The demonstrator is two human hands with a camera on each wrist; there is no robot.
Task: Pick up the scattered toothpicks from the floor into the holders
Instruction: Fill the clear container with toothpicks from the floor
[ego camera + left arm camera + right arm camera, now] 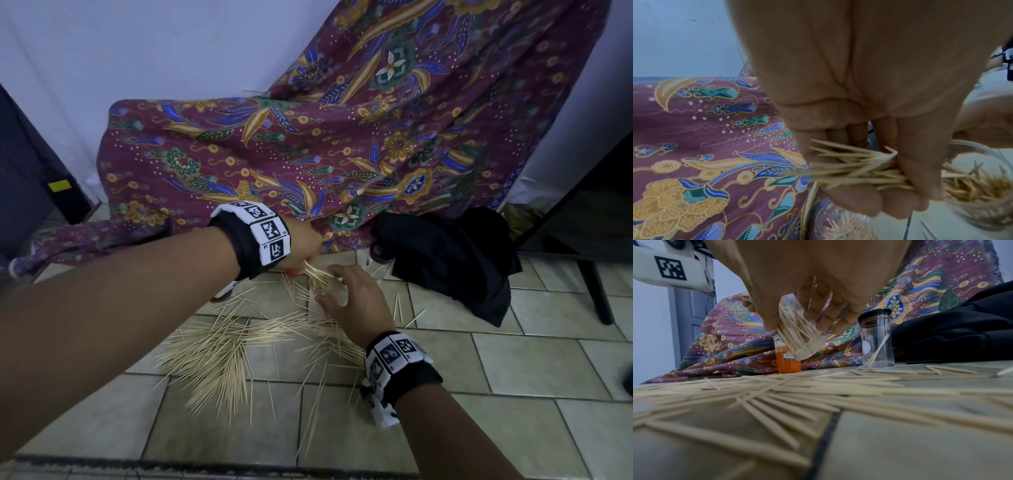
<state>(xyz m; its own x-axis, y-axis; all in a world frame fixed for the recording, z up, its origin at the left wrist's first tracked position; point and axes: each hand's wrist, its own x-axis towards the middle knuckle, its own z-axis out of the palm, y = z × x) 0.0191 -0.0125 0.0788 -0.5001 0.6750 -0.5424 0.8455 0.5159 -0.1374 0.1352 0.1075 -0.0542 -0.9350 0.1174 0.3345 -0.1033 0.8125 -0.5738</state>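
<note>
Tiled floor (513, 363), pale scattered toothpicks (219, 356)

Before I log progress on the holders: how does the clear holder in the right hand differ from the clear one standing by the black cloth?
The held clear holder is tilted off the floor, gripped by the right hand; the standing clear holder sits upright on the tiles. The held one is packed with toothpicks; the standing one shows a single leaning toothpick. The standing one wears a black cap; the held one's mouth is open. Both are transparent cylinders.

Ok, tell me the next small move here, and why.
Probably feed the bundle of toothpicks that the left hand pinches into the clear holder. The right hand holds it tilted towards them, already partly filled.
</note>
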